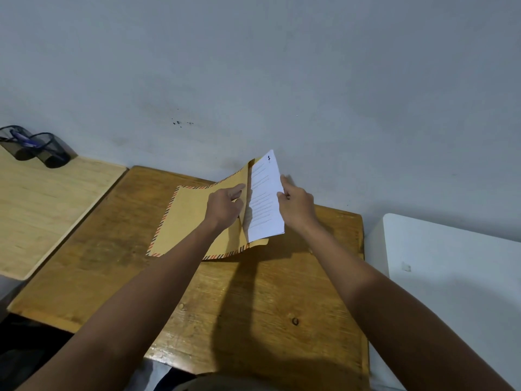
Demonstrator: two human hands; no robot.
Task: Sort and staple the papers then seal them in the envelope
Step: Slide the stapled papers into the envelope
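Two bare forearms are seen reaching forward from the bottom edge over a brown wooden table (253, 306), whose near part is left bare apart from their shadow. Further out, the left hand (224, 208) is laid on a manila envelope (186, 218) with a striped red-and-dark border; its forefinger is stretched towards the mouth, while the other fingers are curled under and hard to make out, so their grip cannot be told. The envelope is laid flat on the far half of the table with its long axis across the view, its mouth pointed right and lifted open. The right hand (297, 206) is closed on the right edge of a stack of white papers (265, 198), pinched between thumb and fingers. The papers are held tilted on edge, long axis running away towards the wall, and the left edge is hidden inside the mouth. A "1" is marked at the top; the printed lines are too small to read. To the left a lighter wooden board (42, 210) carries a black mesh organiser (36, 146), cut off by the frame edge. A white surface (451, 263) is abutted on the right.
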